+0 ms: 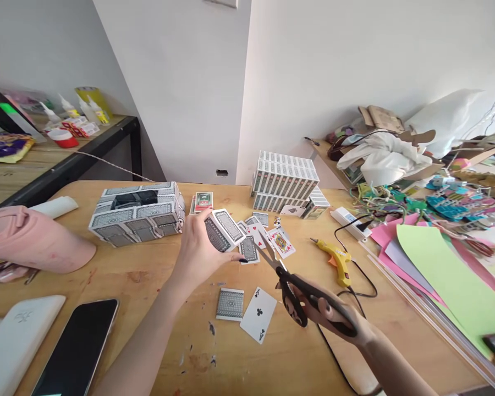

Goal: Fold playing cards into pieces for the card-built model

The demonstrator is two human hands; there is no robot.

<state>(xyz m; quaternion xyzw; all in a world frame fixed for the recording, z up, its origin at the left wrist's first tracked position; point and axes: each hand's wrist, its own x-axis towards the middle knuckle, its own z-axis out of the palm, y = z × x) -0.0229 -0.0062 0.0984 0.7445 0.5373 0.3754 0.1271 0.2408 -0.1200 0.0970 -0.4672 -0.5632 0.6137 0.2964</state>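
Note:
My left hand (202, 245) grips a folded playing card (226, 230) with a grey patterned back, thumb below and fingers above. In my right hand (330, 311) are black-handled scissors (286, 275), their blades parted and pointing up and left, a little right of the held card. Beneath the blades lie loose cards, among them a face card (281, 242) and a face-down card (249, 249). Nearer me, an ace of clubs (258, 314) rests beside a folded grey-backed card (230, 303).
A box covered in cards (138, 212) stands left, stacked card packs (284, 181) at the back. A yellow glue gun (336, 261) with its cord lies right, beside coloured paper (445, 275). A phone (78, 346) and a pink roll (37, 239) are at left.

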